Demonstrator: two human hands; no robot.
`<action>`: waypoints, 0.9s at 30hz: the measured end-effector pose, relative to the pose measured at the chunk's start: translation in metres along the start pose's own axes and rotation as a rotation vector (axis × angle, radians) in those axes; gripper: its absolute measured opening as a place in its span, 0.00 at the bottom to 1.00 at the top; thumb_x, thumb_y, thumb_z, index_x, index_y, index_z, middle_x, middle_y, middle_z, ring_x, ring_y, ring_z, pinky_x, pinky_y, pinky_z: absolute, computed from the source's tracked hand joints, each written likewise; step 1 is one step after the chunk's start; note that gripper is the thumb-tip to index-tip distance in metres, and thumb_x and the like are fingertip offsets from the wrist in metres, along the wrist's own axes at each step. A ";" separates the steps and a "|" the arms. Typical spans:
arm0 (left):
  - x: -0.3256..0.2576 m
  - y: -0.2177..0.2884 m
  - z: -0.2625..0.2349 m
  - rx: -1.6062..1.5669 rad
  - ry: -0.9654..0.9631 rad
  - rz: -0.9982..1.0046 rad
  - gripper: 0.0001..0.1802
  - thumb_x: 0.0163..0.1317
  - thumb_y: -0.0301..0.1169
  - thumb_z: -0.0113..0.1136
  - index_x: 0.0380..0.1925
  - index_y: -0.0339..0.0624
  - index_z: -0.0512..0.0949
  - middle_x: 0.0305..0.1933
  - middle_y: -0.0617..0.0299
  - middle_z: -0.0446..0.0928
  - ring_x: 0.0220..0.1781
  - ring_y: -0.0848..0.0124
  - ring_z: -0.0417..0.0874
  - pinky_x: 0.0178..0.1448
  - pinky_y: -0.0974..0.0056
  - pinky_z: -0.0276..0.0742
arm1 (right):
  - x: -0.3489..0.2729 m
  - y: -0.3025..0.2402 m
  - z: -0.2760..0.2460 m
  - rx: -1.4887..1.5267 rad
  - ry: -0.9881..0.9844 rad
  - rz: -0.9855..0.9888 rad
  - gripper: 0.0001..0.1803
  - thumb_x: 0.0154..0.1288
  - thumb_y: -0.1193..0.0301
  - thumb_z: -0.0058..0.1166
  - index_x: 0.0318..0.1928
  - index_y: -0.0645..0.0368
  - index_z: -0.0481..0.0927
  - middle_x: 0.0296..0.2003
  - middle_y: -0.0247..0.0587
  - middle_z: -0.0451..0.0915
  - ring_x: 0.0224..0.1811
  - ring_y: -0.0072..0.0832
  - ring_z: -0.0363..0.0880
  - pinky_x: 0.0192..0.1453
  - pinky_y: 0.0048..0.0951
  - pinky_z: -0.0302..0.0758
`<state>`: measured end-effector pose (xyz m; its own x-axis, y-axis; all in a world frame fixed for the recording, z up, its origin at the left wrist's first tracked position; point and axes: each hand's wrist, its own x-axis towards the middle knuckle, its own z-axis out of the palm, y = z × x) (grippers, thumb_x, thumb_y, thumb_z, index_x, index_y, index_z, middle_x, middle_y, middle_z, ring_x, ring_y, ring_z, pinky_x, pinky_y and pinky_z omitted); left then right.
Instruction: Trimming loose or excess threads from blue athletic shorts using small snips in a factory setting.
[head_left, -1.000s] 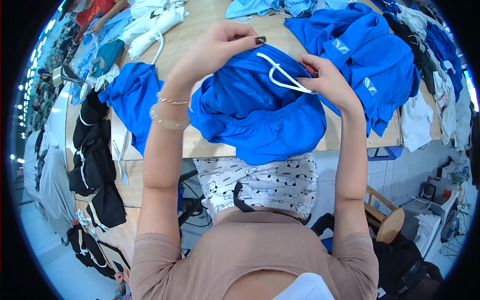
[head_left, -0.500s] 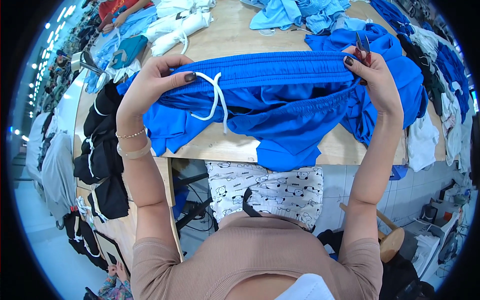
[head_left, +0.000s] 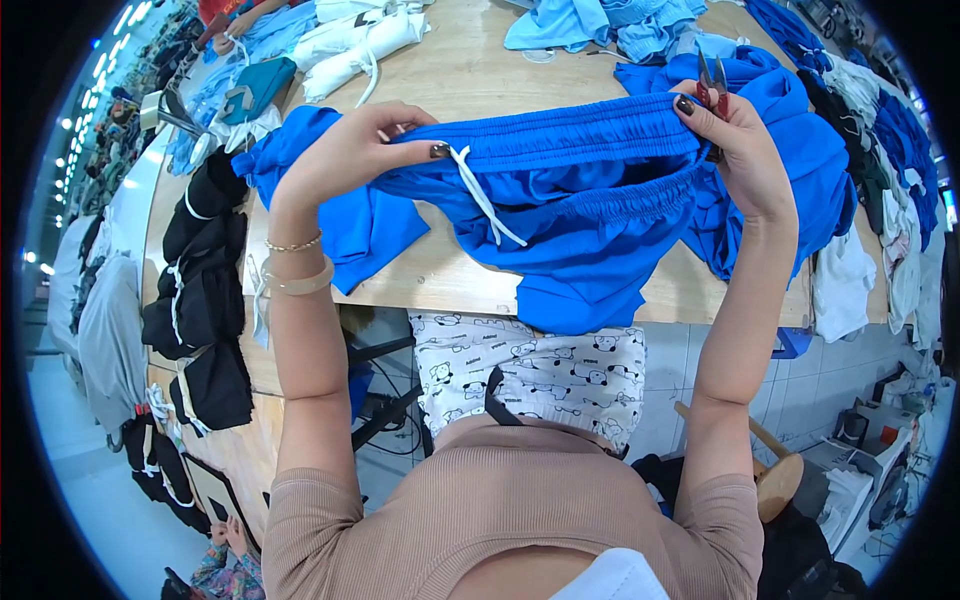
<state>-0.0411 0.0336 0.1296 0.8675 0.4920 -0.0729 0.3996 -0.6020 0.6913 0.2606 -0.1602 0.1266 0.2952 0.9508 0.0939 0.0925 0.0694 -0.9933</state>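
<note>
Royal-blue drawstring pants [head_left: 590, 235] hang over the table's near edge, their gathered elastic waistband stretched between my hands. My left hand [head_left: 350, 155] pinches the waistband's left end, thumb in front and fingers behind. Beside that thumb a white drawstring [head_left: 483, 200] dangles down the front. My right hand [head_left: 745, 155] grips the other end of the waistband, thumb on top. Small red-handled nippers [head_left: 712, 88] are tucked in the same right hand, their metal tips pointing up and away. The pants' lower part is folded and partly hidden.
More blue garments [head_left: 800, 165] lie heaped at the right, and another blue piece [head_left: 375, 235] is under my left forearm. Black tied bundles [head_left: 205, 290] line the left side. White rolls [head_left: 365, 55] and light-blue clothes [head_left: 560, 22] lie on the wooden table [head_left: 470, 85]. A co-worker's hands [head_left: 235, 30] show at far left.
My left hand has moved right, bringing the waistband's ends closer and slackening it. The drawstring has swung rightward. My right hand has shifted slightly left, still holding nippers and waistband.
</note>
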 end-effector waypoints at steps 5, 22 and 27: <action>0.027 0.023 0.054 -0.047 0.066 0.349 0.27 0.47 0.41 0.70 0.43 0.36 0.76 0.40 0.53 0.78 0.45 0.64 0.78 0.51 0.65 0.71 | 0.006 0.003 0.004 0.013 -0.091 0.023 0.09 0.61 0.66 0.59 0.38 0.56 0.81 0.29 0.21 0.76 0.32 0.09 0.69 0.38 0.14 0.62; 0.031 0.038 0.036 -0.499 -0.484 0.244 0.36 0.46 0.28 0.73 0.55 0.28 0.68 0.51 0.58 0.74 0.51 0.74 0.72 0.59 0.70 0.69 | -0.001 0.021 -0.022 0.064 0.108 0.033 0.10 0.60 0.65 0.60 0.36 0.58 0.81 0.27 0.24 0.76 0.30 0.12 0.69 0.36 0.15 0.61; 0.032 0.039 0.042 -0.408 -0.437 0.198 0.27 0.51 0.28 0.68 0.50 0.29 0.73 0.43 0.62 0.78 0.43 0.78 0.76 0.51 0.74 0.73 | 0.000 0.020 -0.013 0.017 0.131 0.011 0.09 0.61 0.66 0.58 0.36 0.58 0.81 0.28 0.24 0.76 0.31 0.11 0.69 0.38 0.14 0.61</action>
<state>0.0146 -0.0010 0.1243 0.9889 0.0412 -0.1426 0.1482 -0.3247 0.9341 0.2747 -0.1630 0.1081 0.4176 0.9042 0.0894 0.0725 0.0649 -0.9953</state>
